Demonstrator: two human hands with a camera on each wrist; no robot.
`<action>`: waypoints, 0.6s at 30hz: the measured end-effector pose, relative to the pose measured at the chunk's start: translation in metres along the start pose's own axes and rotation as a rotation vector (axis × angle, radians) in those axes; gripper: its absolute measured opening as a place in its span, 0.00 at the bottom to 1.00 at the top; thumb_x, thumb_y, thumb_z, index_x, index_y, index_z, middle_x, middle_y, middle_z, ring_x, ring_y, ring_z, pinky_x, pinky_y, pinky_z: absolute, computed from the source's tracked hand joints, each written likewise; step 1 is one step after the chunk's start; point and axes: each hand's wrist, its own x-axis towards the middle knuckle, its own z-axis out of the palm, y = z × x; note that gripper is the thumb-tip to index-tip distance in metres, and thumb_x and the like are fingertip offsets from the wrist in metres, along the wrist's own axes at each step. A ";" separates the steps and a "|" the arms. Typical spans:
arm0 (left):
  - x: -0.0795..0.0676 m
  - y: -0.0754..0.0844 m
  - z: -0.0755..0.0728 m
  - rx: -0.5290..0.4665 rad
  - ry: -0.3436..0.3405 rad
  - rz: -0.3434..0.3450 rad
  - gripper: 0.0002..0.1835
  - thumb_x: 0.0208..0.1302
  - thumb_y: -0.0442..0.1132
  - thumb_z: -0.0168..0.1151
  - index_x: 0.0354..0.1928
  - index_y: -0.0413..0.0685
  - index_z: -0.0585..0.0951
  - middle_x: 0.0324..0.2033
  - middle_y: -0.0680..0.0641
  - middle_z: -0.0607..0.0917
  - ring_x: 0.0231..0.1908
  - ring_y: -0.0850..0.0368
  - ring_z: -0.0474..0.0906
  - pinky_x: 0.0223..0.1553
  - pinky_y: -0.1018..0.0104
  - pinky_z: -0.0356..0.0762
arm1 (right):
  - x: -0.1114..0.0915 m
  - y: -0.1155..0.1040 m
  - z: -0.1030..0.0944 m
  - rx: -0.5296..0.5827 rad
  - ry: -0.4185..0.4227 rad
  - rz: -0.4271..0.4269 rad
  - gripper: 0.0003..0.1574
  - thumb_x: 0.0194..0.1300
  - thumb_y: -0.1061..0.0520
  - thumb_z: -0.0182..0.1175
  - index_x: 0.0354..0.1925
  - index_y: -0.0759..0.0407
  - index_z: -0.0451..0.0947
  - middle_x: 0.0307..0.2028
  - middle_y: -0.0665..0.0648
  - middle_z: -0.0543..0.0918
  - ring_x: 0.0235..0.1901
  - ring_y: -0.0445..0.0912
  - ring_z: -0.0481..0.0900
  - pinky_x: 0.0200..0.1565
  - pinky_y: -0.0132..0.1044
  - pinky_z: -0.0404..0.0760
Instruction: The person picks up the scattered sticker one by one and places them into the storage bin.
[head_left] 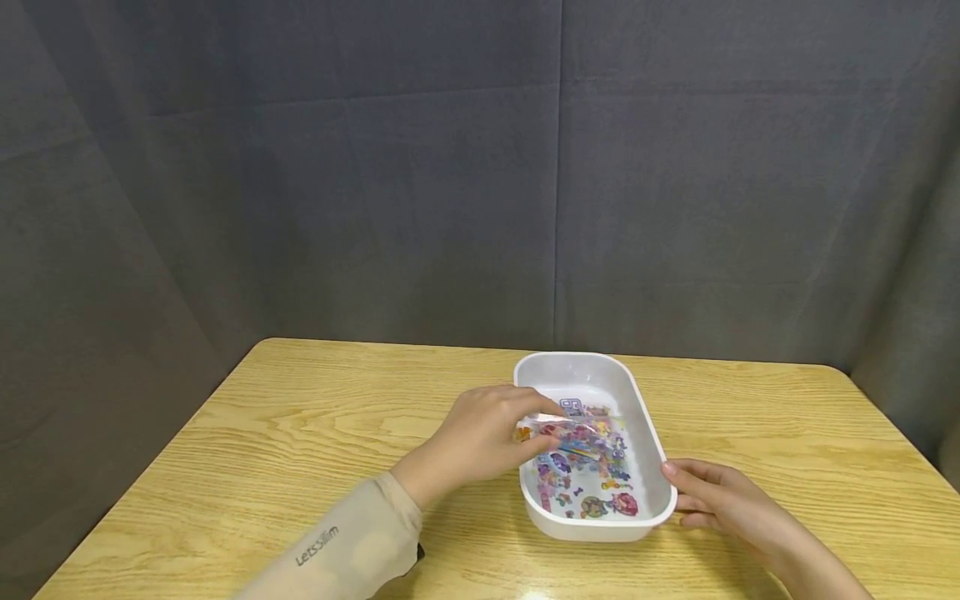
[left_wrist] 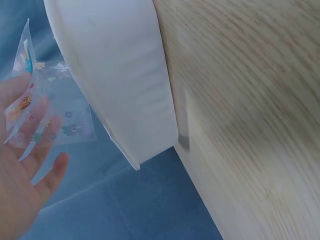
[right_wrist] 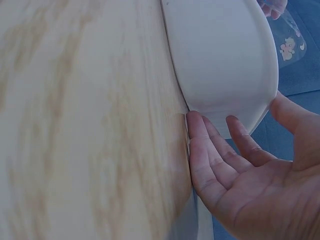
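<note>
A white tray (head_left: 650,454) stands on the wooden table with its long side running away from me. Inside lie several clear sheets printed with colourful cartoon figures, like stickers (head_left: 592,506). Over the tray's left side, my left hand (head_left: 491,433) pinches a clear printed sticker sheet (left_wrist: 75,117) between thumb and fingers. In the left wrist view the held sheet is bent, and the fingers show through it. My right hand (head_left: 720,500) holds the tray's near right corner, thumb at the rim and fingers against the outer wall low down (right_wrist: 220,95).
The wooden table (head_left: 337,400) extends to both sides of the tray. A dark grey cloth (head_left: 420,208) hangs behind the table's far edge and along its sides. A light sleeve (head_left: 352,542) covers the left forearm.
</note>
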 end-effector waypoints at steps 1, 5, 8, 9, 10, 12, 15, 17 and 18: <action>0.001 0.001 0.001 0.001 -0.003 0.003 0.17 0.65 0.55 0.66 0.54 0.63 0.84 0.51 0.61 0.84 0.51 0.63 0.80 0.50 0.59 0.77 | 0.000 0.000 0.000 0.002 -0.001 0.000 0.42 0.79 0.46 0.47 0.67 0.84 0.55 0.52 0.60 0.82 0.48 0.47 0.82 0.45 0.38 0.82; 0.002 0.003 0.004 0.008 -0.003 0.017 0.17 0.64 0.55 0.67 0.53 0.65 0.84 0.51 0.63 0.84 0.50 0.64 0.81 0.48 0.62 0.77 | 0.001 0.000 -0.001 0.008 -0.004 0.001 0.42 0.79 0.46 0.47 0.67 0.84 0.55 0.51 0.59 0.82 0.47 0.46 0.82 0.45 0.38 0.82; 0.003 0.005 0.008 0.005 -0.003 0.023 0.16 0.64 0.55 0.67 0.53 0.66 0.84 0.50 0.63 0.84 0.49 0.65 0.81 0.47 0.63 0.77 | 0.001 0.001 -0.001 0.015 -0.004 -0.003 0.42 0.79 0.46 0.47 0.67 0.84 0.54 0.51 0.59 0.83 0.46 0.46 0.83 0.45 0.38 0.82; 0.003 0.006 0.009 0.003 -0.003 0.022 0.16 0.63 0.55 0.68 0.53 0.67 0.84 0.51 0.64 0.84 0.49 0.65 0.80 0.47 0.63 0.77 | 0.001 0.001 -0.001 0.017 -0.004 -0.004 0.42 0.79 0.46 0.48 0.67 0.84 0.54 0.50 0.59 0.83 0.46 0.45 0.83 0.44 0.38 0.82; 0.003 0.006 0.010 0.001 -0.004 0.022 0.16 0.63 0.55 0.68 0.53 0.67 0.84 0.51 0.64 0.84 0.50 0.66 0.80 0.47 0.64 0.77 | 0.001 0.001 -0.001 0.019 -0.004 -0.005 0.42 0.79 0.46 0.48 0.67 0.84 0.54 0.50 0.59 0.83 0.46 0.45 0.83 0.44 0.38 0.82; 0.003 0.007 0.013 -0.007 -0.008 0.019 0.17 0.63 0.55 0.68 0.53 0.68 0.84 0.52 0.64 0.84 0.51 0.65 0.80 0.46 0.64 0.77 | 0.001 0.002 -0.001 0.021 -0.007 -0.007 0.42 0.79 0.46 0.48 0.67 0.84 0.54 0.50 0.59 0.83 0.46 0.45 0.83 0.44 0.39 0.82; 0.005 0.009 0.015 -0.019 -0.017 0.005 0.17 0.63 0.55 0.68 0.54 0.69 0.84 0.53 0.64 0.83 0.52 0.66 0.80 0.46 0.63 0.77 | 0.001 0.002 -0.001 0.023 -0.007 -0.005 0.43 0.79 0.46 0.48 0.67 0.84 0.54 0.51 0.59 0.83 0.46 0.46 0.83 0.44 0.39 0.83; 0.006 0.010 0.017 -0.026 -0.037 -0.010 0.18 0.63 0.56 0.68 0.54 0.69 0.84 0.53 0.64 0.83 0.54 0.66 0.79 0.47 0.62 0.77 | 0.001 0.003 -0.001 0.025 -0.006 -0.006 0.43 0.79 0.46 0.48 0.67 0.84 0.54 0.50 0.59 0.83 0.46 0.46 0.83 0.43 0.38 0.83; 0.006 0.010 0.018 -0.029 -0.048 -0.019 0.18 0.63 0.56 0.68 0.54 0.69 0.84 0.54 0.64 0.83 0.54 0.66 0.78 0.48 0.61 0.77 | 0.001 0.003 -0.001 0.026 -0.005 -0.008 0.43 0.79 0.46 0.48 0.67 0.84 0.54 0.50 0.59 0.83 0.45 0.45 0.83 0.43 0.38 0.83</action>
